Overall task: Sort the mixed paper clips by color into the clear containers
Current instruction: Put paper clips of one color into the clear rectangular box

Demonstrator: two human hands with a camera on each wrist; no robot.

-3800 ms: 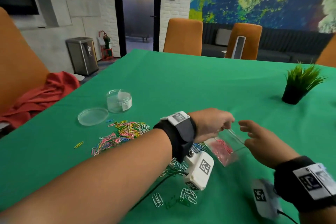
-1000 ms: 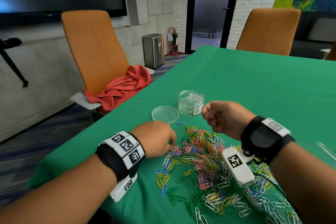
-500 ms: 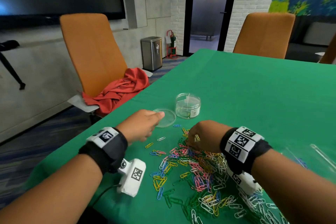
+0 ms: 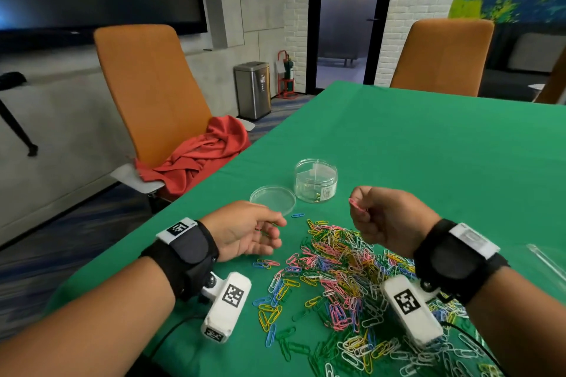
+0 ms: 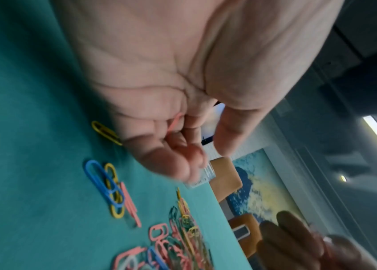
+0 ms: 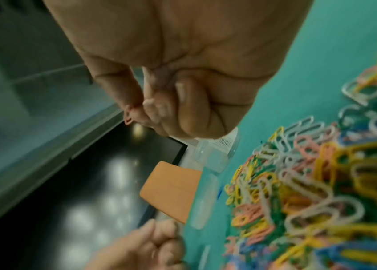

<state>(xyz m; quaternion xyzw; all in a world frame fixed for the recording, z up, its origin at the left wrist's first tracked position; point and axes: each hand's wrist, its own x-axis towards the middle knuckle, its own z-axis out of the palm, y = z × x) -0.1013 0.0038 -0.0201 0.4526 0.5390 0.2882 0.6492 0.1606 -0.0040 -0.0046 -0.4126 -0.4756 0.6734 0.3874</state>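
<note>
A heap of mixed coloured paper clips [image 4: 337, 269] lies on the green table [image 4: 428, 147]. My right hand [image 4: 356, 208] is raised above the heap's far edge and pinches a pink paper clip [image 4: 355, 204] between thumb and forefinger; the same pink clip [image 6: 127, 117] shows in the right wrist view. My left hand [image 4: 277, 231] hovers left of the heap, palm turned inward, its curled fingers holding another pink clip [image 5: 175, 122]. A clear round jar [image 4: 316, 180] stands beyond both hands with its lid [image 4: 272, 200] lying flat beside it.
The edge of another clear container [image 4: 548, 260] shows at the far right. An orange chair [image 4: 153, 92] with a red cloth [image 4: 202, 156] stands by the table's left edge. A single blue clip [image 4: 297, 215] lies near the lid.
My right hand rose off the heap with a pink clip pinched in it. My left hand drew back from the lid and turned its palm inward.
</note>
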